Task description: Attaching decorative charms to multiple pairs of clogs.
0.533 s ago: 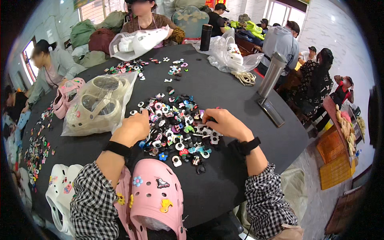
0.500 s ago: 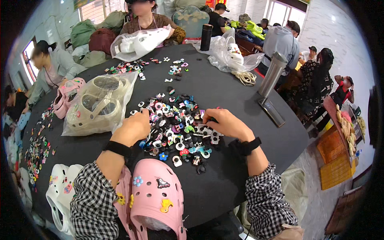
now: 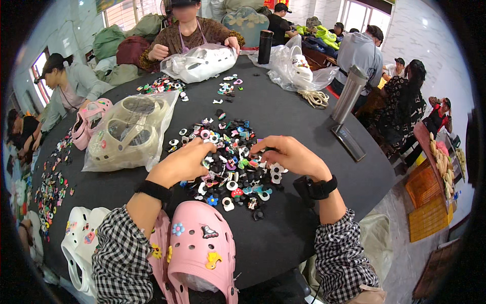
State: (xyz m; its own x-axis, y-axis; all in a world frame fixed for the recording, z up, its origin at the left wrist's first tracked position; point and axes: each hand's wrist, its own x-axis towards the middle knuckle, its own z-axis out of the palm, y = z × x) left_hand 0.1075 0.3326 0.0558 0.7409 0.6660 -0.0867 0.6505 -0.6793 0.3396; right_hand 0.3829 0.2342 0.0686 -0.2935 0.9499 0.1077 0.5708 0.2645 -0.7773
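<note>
A round black desk (image 3: pixel 283 116) carries everything here, and the heap of small colourful shoe charms (image 3: pixel 230 162) at its middle serves as the landmark. Left of the heap lies a clear plastic bag holding beige clogs (image 3: pixel 124 134), its edge close to the outermost charms. Beyond the heap, at the far rim, another person's hands hold a bagged white clog (image 3: pixel 200 63), and to the far right of it sits a second bagged white shoe (image 3: pixel 298 68) with a coil of cord (image 3: pixel 315 98) just beside. Nearer than the heap, at the desk's front edge, a pink clog (image 3: pixel 202 253) already carries a few charms; a white clog (image 3: pixel 76 251) lies to its left. Right of the heap stand a steel flask (image 3: pixel 349 93) and a flat dark phone (image 3: pixel 347 142), well apart from the charms. A black bottle (image 3: pixel 265 46) stands far behind.

The left hand (image 3: pixel 185 162) lies on the heap's left side, fingers curled down into the charms. The right hand (image 3: pixel 288 154) rests on the heap's right side, its fingertips drawn together over the pieces; whether they pinch a charm cannot be told.
</note>
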